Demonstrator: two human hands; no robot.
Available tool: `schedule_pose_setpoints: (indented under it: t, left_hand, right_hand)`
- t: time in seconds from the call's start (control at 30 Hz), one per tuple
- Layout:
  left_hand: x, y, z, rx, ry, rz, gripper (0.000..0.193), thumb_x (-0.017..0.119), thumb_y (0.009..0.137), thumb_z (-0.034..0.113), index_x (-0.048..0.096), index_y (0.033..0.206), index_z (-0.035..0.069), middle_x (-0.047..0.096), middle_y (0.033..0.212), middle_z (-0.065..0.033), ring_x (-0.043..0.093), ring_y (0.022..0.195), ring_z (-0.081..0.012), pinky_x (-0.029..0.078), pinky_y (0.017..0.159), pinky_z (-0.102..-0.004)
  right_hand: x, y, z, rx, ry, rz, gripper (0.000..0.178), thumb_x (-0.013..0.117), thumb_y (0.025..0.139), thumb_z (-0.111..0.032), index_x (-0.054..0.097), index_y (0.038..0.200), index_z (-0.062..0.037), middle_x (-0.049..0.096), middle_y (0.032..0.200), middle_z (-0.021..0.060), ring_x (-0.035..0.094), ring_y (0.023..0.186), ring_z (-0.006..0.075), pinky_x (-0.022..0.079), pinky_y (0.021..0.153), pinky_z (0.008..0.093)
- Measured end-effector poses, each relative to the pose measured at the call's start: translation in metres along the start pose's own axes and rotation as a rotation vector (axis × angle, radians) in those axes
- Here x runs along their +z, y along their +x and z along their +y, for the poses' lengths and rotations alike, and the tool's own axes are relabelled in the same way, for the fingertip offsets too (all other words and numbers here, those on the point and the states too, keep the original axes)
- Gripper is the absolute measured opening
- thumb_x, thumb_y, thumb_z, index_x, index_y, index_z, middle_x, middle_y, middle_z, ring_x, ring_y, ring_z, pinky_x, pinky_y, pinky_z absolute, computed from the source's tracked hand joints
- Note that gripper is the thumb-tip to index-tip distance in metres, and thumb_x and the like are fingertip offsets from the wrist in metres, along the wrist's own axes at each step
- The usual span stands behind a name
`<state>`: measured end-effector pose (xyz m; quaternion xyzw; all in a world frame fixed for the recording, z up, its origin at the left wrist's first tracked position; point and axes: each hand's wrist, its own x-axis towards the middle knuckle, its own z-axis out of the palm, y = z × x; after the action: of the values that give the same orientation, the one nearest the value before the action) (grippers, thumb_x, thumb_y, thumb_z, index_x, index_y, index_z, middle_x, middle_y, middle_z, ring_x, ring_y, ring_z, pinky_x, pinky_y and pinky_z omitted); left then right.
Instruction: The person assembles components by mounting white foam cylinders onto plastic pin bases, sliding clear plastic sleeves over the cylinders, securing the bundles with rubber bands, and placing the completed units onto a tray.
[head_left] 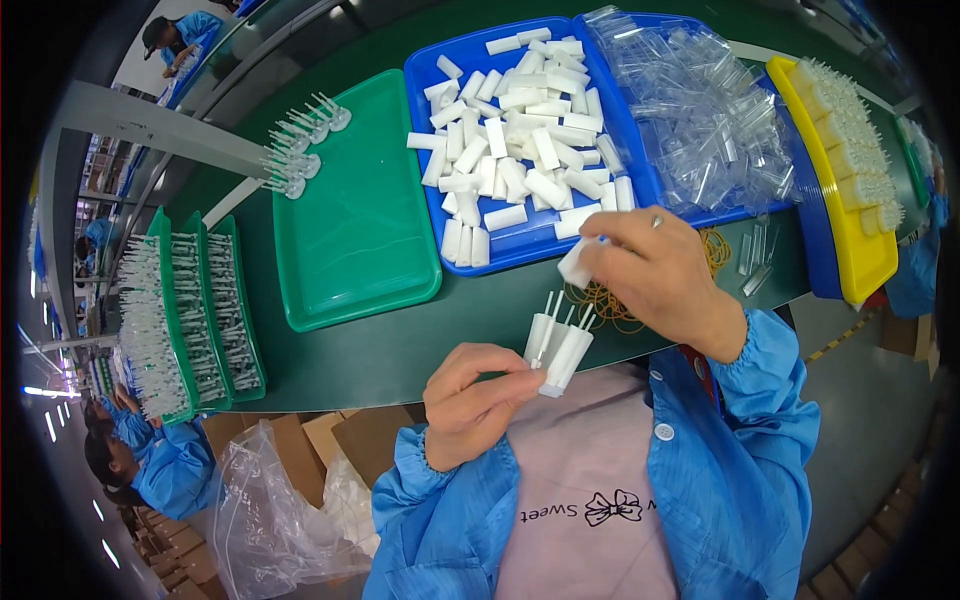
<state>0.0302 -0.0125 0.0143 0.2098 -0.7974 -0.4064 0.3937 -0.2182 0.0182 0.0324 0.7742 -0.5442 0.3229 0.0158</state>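
My left hand (470, 400) is closed on a small white part with several thin upright rods (587, 318). White blocks (568, 358) sit around some of these rods, whose tips stick out above. Just above and to the right, my right hand (655, 275) pinches a single white block (577, 265), held apart from the rods. Beyond both hands, a blue tray (455, 255) holds a loose heap of similar white blocks (520, 120). How the base of the held part is shaped is mostly hidden by my left fingers.
A green tray (365, 260) carries several white rodded parts (295, 160); stacked green trays (215, 310) of them stand left. Clear plastic sleeves (700, 120) fill a second blue tray. Rubber bands (612, 308) lie by my right hand. A yellow tray (865, 270) holds filled parts far right.
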Motion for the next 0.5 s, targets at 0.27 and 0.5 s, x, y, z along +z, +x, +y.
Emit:
schedule_pose_setpoints:
  t: [0.27,0.5]
  left_hand:
    - [-0.001,0.003,0.006,0.085,0.107,-0.074,0.037,0.073,0.057,-0.005,0.074,0.092,0.006,0.063,0.088,-0.0061,0.061,0.075,-0.0214,0.049,0.06,-0.03]
    - [-0.004,0.005,0.006,0.137,0.102,-0.119,0.035,0.073,0.057,-0.001,0.074,0.091,0.007,0.064,0.086,-0.0052,0.06,0.069,-0.0189,0.047,0.057,-0.0289]
  right_hand:
    - [0.0,-0.002,-0.01,-0.099,0.042,-0.068,0.016,0.067,0.068,-0.011,0.064,0.084,-0.009,0.063,0.104,0.0078,0.063,0.077,0.02,0.05,0.065,0.0314]
    - [-0.012,-0.003,-0.011,0.117,0.49,-0.205,0.01,0.065,0.075,-0.002,0.064,0.085,-0.0057,0.062,0.111,0.0114,0.064,0.085,0.0231,0.051,0.072,0.0317]
